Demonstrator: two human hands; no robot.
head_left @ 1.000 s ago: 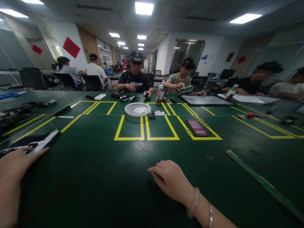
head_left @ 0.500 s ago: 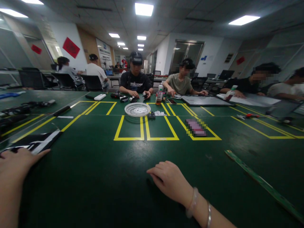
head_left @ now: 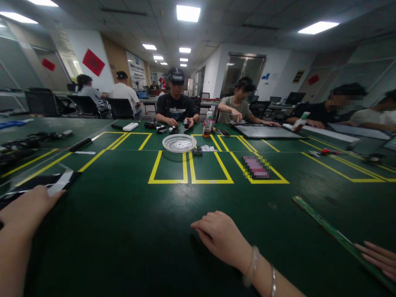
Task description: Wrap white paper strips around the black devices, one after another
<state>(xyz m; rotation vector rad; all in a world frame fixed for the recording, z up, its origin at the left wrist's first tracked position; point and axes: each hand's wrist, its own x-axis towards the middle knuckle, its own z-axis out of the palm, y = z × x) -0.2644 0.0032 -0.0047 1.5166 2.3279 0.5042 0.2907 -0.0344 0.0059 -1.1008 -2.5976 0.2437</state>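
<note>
My left hand (head_left: pixel 26 208) lies at the lower left with its fingers stretched out. Its fingertips rest on the near edge of a flat black panel (head_left: pixel 46 183) with a shiny surface. My right hand (head_left: pixel 222 237) rests palm down on the green table (head_left: pixel 130 231) in the middle. Its fingers are loosely bent, and nothing shows under them. Two bracelets sit on that wrist.
A long green strip (head_left: pixel 324 227) lies at the right, with another person's fingertips (head_left: pixel 375 255) on its near end. Farther off are a white basket (head_left: pixel 179 142), a small black part (head_left: pixel 197 151), a bottle (head_left: pixel 207 125) and yellow floor-tape boxes. Several people sit working across the table.
Another person's fingers have come into view at the lower right on the green strip. My left hand has shifted slightly on the black panel. My right hand has barely moved.
</note>
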